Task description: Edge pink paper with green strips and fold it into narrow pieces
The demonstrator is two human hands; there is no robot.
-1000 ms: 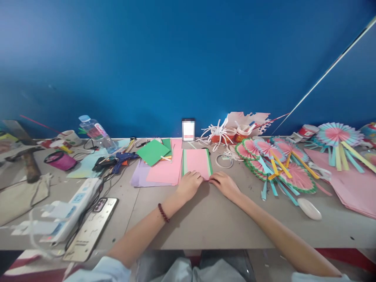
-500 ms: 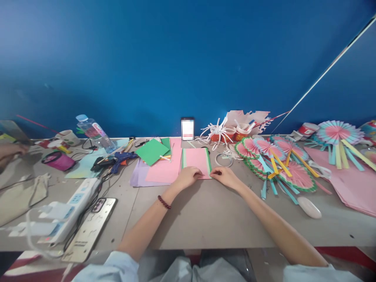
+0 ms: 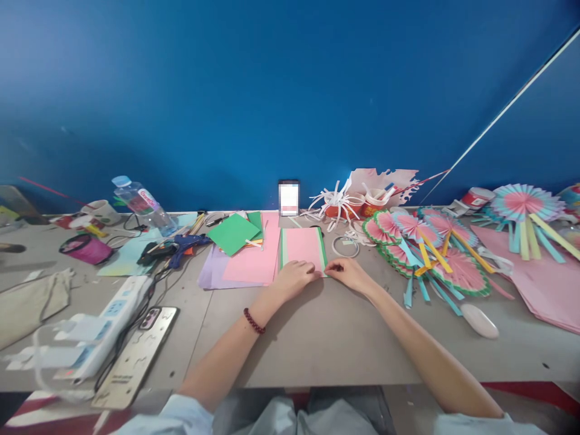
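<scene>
A pink paper sheet with green strips along its left and right sides lies flat in front of me. My left hand rests over its near edge, fingers bent and drawn together, the fingertips by the near right corner. At that same corner my right hand pinches the paper edge between thumb and fingers. The two hands almost meet, and the left one covers much of the near edge. Left of the sheet, green paper squares lie on larger pink and purple sheets.
Pleated paper fans and a roll of tape lie to the right. A lit phone leans on the blue wall. Leftward are a glue gun, a bottle, a power strip and another phone.
My left hand has slid right along the sheet's near edge, closer to my right hand, which stays almost in place. Another person's hand at the far left has left the view.
</scene>
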